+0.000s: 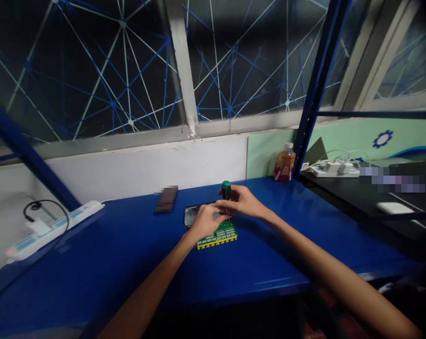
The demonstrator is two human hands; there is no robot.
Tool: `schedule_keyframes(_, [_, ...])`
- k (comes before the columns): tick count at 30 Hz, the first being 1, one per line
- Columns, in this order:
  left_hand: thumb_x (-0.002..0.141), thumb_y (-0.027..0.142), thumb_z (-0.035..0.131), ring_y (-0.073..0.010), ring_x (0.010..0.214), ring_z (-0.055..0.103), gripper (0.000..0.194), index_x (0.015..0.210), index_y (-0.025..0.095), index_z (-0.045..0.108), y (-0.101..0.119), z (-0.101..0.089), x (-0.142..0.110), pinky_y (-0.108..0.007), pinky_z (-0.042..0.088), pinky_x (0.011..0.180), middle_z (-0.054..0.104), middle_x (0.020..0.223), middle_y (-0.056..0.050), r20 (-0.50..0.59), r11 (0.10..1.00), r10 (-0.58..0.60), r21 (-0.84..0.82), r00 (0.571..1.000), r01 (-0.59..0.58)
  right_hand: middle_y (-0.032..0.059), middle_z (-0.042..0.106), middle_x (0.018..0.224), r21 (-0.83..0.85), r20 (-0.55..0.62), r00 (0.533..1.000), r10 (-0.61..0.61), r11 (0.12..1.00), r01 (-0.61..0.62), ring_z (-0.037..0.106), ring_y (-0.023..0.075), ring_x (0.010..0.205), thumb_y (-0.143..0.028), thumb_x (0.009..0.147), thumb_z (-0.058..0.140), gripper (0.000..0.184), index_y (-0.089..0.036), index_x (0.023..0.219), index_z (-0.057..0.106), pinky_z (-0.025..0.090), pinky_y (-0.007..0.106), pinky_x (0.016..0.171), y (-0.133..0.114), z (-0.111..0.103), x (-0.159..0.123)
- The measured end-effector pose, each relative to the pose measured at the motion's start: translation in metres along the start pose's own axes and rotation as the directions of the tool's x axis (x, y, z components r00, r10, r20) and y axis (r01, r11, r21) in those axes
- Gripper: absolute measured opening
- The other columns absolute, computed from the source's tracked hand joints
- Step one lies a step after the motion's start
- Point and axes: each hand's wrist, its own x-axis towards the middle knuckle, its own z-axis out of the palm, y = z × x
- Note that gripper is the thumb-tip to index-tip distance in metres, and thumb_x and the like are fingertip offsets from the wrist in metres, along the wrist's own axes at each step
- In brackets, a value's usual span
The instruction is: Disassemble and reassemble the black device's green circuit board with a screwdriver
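Circuit board [226, 232] beneath left hand [205, 221]; screwdriver [226, 189] upright in right hand [246, 202]

Two hands, one left hand [208, 221] and one right hand [247, 201]; one screwdriver [226, 189]; one circuit board [227, 232]; one shallow tray [190, 216]; one dark slab [167, 199]; one bottle [284, 165]; two power strips, one at far left [59, 230], one at right [317, 171]; three plugs, one on the left [39, 227], two on the right [346, 167]; two tables, one blue [110, 263], one black [340, 192]

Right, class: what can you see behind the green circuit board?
A grey tray-like piece shows behind the green circuit board. The left hand covers part of it, which cannot be seen.
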Motion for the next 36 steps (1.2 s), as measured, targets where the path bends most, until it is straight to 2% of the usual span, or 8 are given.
schedule_keyframes(4, [0.081, 0.025, 0.064, -0.0197, 0.090, 0.066, 0.012, 0.085, 0.022, 0.074, 0.0008, 0.0003, 0.0005, -0.029, 0.048, 0.085, 0.074, 0.091, -0.001, -0.003, 0.999, -0.030, 0.025, 1.000, 0.030, 0.0014, 0.061, 0.066, -0.007, -0.003, 1.000, -0.004, 1.000, 0.004, 0.054, 0.0132, 0.055, -0.048, 0.076, 0.065, 0.034, -0.017, 0.090, 0.060, 0.043, 0.028, 0.051, 0.0001, -0.0002, -0.0003])
schedule_keyframes(12, [0.083, 0.017, 0.056, -0.0183, 0.093, 0.066, 0.020, 0.092, 0.023, 0.073, -0.0015, 0.0024, -0.0014, -0.029, 0.047, 0.088, 0.073, 0.096, -0.001, 0.008, 0.998, 0.061, 0.020, 0.998, -0.061, 0.0022, 0.062, 0.068, 0.002, -0.007, 1.000, -0.024, 1.000, 0.024, 0.056, 0.0139, 0.058, -0.046, 0.078, 0.064, 0.031, -0.017, 0.090, 0.060, 0.045, 0.029, 0.054, -0.0041, -0.0028, -0.0005])
schedule_keyframes(19, [0.082, 0.019, 0.058, -0.0168, 0.090, 0.066, 0.016, 0.085, 0.022, 0.073, -0.0007, 0.0019, -0.0008, -0.028, 0.047, 0.085, 0.073, 0.092, -0.001, -0.020, 0.998, 0.055, 0.012, 0.998, -0.054, 0.0005, 0.061, 0.063, 0.055, 0.015, 1.000, -0.016, 0.998, 0.015, 0.057, 0.0130, 0.053, -0.049, 0.080, 0.061, 0.034, -0.017, 0.093, 0.061, 0.045, 0.028, 0.053, -0.0030, -0.0020, -0.0006])
schedule_keyframes(27, [0.080, 0.023, 0.064, -0.0172, 0.086, 0.067, 0.010, 0.082, 0.022, 0.073, -0.0018, 0.0026, -0.0005, -0.029, 0.048, 0.083, 0.074, 0.088, -0.001, -0.070, 0.995, 0.079, 0.070, 0.994, -0.074, 0.0014, 0.061, 0.065, 0.016, 0.010, 1.000, -0.022, 1.000, 0.021, 0.056, 0.0133, 0.056, -0.049, 0.079, 0.062, 0.034, -0.017, 0.090, 0.061, 0.044, 0.029, 0.053, -0.0035, -0.0023, -0.0010])
schedule_keyframes(32, [0.082, 0.017, 0.060, -0.0168, 0.090, 0.066, 0.014, 0.088, 0.020, 0.072, -0.0021, 0.0035, -0.0016, -0.027, 0.048, 0.084, 0.073, 0.093, -0.001, -0.064, 0.986, 0.160, 0.049, 0.985, -0.157, 0.0016, 0.061, 0.066, 0.016, 0.008, 1.000, -0.018, 1.000, 0.017, 0.056, 0.0135, 0.057, -0.049, 0.080, 0.061, 0.034, -0.016, 0.091, 0.061, 0.044, 0.029, 0.053, -0.0058, -0.0033, -0.0012])
schedule_keyframes(36, [0.081, 0.012, 0.060, -0.0176, 0.090, 0.066, 0.018, 0.089, 0.022, 0.073, -0.0034, 0.0038, -0.0018, -0.029, 0.048, 0.085, 0.073, 0.092, 0.000, -0.069, 0.988, 0.147, 0.063, 0.987, -0.143, 0.0013, 0.060, 0.065, 0.015, 0.019, 0.999, -0.028, 1.000, 0.027, 0.055, 0.0133, 0.057, -0.047, 0.080, 0.061, 0.032, -0.016, 0.089, 0.061, 0.044, 0.029, 0.054, -0.0076, -0.0034, -0.0015])
